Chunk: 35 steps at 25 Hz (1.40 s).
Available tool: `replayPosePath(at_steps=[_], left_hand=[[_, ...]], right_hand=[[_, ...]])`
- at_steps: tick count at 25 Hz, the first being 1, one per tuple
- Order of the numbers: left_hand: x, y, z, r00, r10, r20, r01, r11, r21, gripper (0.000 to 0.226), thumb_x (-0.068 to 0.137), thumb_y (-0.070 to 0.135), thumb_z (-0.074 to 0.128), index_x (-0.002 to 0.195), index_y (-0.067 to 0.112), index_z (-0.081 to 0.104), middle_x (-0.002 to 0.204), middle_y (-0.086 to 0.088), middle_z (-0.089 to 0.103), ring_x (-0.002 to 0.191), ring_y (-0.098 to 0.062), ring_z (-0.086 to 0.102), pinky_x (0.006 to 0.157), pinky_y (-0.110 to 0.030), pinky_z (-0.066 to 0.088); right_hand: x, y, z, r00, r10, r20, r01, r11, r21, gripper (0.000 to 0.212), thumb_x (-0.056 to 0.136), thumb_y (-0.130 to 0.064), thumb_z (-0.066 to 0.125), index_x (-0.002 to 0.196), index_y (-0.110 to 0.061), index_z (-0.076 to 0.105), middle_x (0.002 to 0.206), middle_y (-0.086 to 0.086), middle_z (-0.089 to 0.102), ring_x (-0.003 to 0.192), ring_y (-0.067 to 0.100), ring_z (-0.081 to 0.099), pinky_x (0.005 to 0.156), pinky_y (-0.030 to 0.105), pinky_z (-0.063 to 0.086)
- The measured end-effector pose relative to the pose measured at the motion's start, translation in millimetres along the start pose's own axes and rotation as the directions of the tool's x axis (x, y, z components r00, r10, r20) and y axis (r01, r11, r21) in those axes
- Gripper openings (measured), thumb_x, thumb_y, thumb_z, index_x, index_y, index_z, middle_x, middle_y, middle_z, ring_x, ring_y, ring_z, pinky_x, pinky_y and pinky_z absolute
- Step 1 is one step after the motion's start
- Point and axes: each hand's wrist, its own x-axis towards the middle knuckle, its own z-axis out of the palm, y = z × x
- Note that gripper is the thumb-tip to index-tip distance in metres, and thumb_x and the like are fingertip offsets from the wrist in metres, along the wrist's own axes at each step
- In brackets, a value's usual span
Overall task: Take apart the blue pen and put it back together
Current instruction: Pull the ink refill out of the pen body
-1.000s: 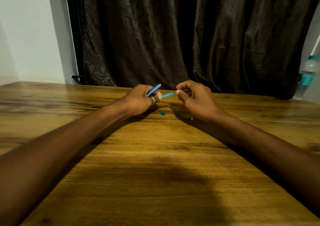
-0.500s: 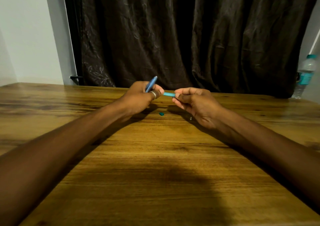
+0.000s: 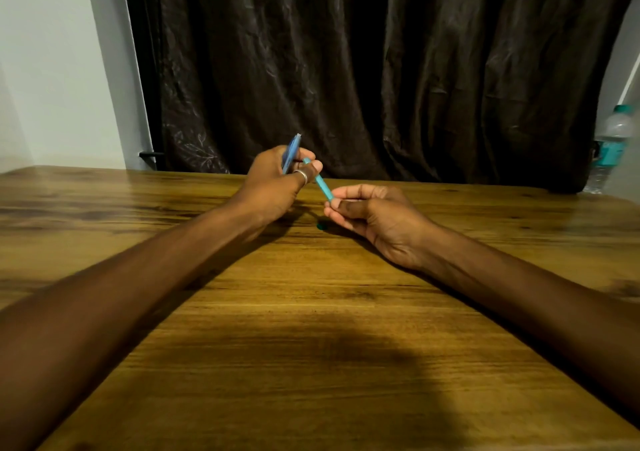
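The left hand [image 3: 273, 187] is gripping the slim blue plastic pen barrel [image 3: 290, 153] while the right hand [image 3: 370, 210] is pinching the turquoise refill tube [image 3: 320, 182], which wants keeping straight and unforced.

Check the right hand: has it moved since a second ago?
Yes. The right hand dropped lower and nearer, from level with the table's far edge, toward the small teal piece.

The right hand [image 3: 374, 215] has dropped, tilting the teal pen piece [image 3: 320, 182] steeply.

Small teal piece [image 3: 321, 225], perhaps shadowed.
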Motion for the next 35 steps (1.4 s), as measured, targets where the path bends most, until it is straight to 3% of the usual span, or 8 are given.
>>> replayPosePath(at_steps=[10,15,18,21,23,26,30,35], left_hand=[[-0.2,-2.7,-3.0,0.999,-0.045,0.030,0.045,0.999,0.013,0.021,0.092,0.024,0.069,0.109,0.011,0.070,0.099,-0.005,0.070,0.084,-0.003,0.062,0.064,-0.003,0.046],[-1.1,-3.5,-8.2,0.980,-0.072,0.186,0.058,0.995,0.079,0.017,0.091,0.021,0.070,0.104,0.011,0.074,0.105,-0.015,0.075,0.090,-0.014,0.065,0.088,-0.025,0.053],[-3.7,-3.6,-6.6,0.956,-0.100,0.275,0.068,0.990,0.122,0.016,0.090,0.018,0.072,0.104,0.012,0.076,0.102,-0.013,0.076,0.087,-0.011,0.064,0.076,-0.016,0.050],[-3.2,-6.3,-7.4,0.922,-0.147,0.359,0.099,0.984,0.150,0.013,0.086,0.027,0.075,0.097,0.020,0.078,0.090,0.002,0.077,0.084,-0.006,0.066,0.081,-0.026,0.051],[-2.3,-6.6,-8.8,0.904,-0.161,0.395,0.095,0.979,0.182,0.013,0.086,0.031,0.075,0.095,0.022,0.079,0.094,-0.001,0.077,0.085,-0.008,0.065,0.084,-0.030,0.050],[-2.2,-5.3,-8.4,0.887,-0.181,0.425,0.092,0.971,0.223,0.015,0.088,0.033,0.073,0.096,0.021,0.078,0.091,-0.003,0.076,0.081,-0.007,0.064,0.075,-0.023,0.048],[-2.6,-4.6,-6.7,0.889,-0.171,0.426,0.077,0.970,0.230,0.015,0.090,0.029,0.072,0.098,0.017,0.077,0.074,0.011,0.070,0.060,0.010,0.060,0.053,-0.004,0.041],[-3.2,-3.6,-8.8,0.883,-0.163,0.440,0.063,0.971,0.232,0.018,0.088,0.031,0.073,0.099,0.017,0.078,0.082,0.009,0.073,0.072,0.005,0.063,0.063,-0.010,0.046]], right_hand=[[-0.5,-4.2,-1.8,0.996,-0.040,-0.077,0.033,0.995,-0.096,0.019,0.090,0.013,0.061,0.105,0.003,0.066,0.094,0.018,0.071,0.074,0.016,0.074,0.070,0.022,0.062],[3.2,-11.6,-8.8,0.981,-0.112,-0.161,0.081,0.978,-0.190,0.014,0.093,0.004,0.061,0.104,-0.001,0.068,0.090,0.015,0.072,0.075,0.013,0.071,0.070,0.022,0.061],[3.3,-14.0,-11.6,0.973,-0.143,-0.180,0.098,0.966,-0.240,0.015,0.093,0.001,0.062,0.106,-0.001,0.069,0.086,0.011,0.071,0.072,0.011,0.069,0.066,0.022,0.058],[3.4,-14.9,-13.1,0.967,-0.175,-0.183,0.113,0.945,-0.305,0.016,0.092,0.000,0.063,0.106,-0.003,0.070,0.087,0.009,0.071,0.075,0.010,0.068,0.065,0.023,0.056],[3.2,-15.1,-13.5,0.966,-0.190,-0.175,0.123,0.934,-0.336,0.016,0.091,0.000,0.065,0.105,-0.004,0.071,0.087,0.010,0.071,0.077,0.012,0.068,0.064,0.024,0.056],[0.0,-16.2,-12.6,0.964,-0.217,-0.154,0.144,0.912,-0.384,0.018,0.090,0.003,0.064,0.108,0.000,0.070,0.089,0.011,0.071,0.080,0.013,0.067,0.064,0.023,0.055],[-2.9,-17.1,-12.2,0.965,-0.223,-0.138,0.148,0.898,-0.413,0.021,0.090,0.004,0.063,0.111,0.001,0.069,0.097,0.015,0.071,0.086,0.016,0.067,0.066,0.023,0.055],[-0.1,-16.6,-13.3,0.958,-0.240,-0.155,0.156,0.893,-0.423,0.019,0.089,0.003,0.065,0.108,0.000,0.069,0.094,0.016,0.071,0.080,0.014,0.067,0.063,0.023,0.055]])
